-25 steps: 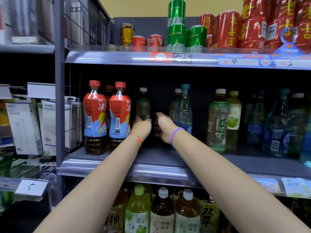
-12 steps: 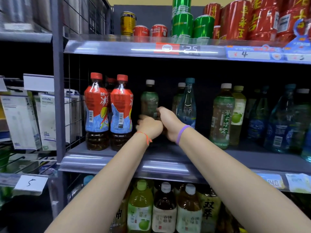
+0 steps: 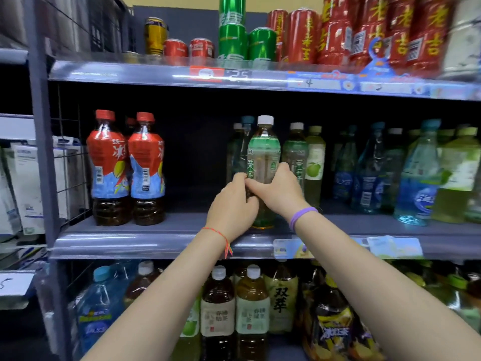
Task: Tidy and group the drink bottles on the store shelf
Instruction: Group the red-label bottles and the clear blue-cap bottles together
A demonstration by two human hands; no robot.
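Both forearms are bare, with no sleeves in view. The left hand has a thin orange-pink string bracelet at the wrist (its loose ends seem multicoloured, though they are blurred). The right hand wears a smooth purple band, apparently doubled.

Both bare forearms reach forward and converge on one green tea bottle, the landmark for all positions. The left hand wraps the bottle's lower body from the left, fingers curled round it. The right hand grips the bottle's middle from the right, thumb across the front, just above and touching the left hand. A red string bracelet circles the left wrist; a purple band circles the right wrist.
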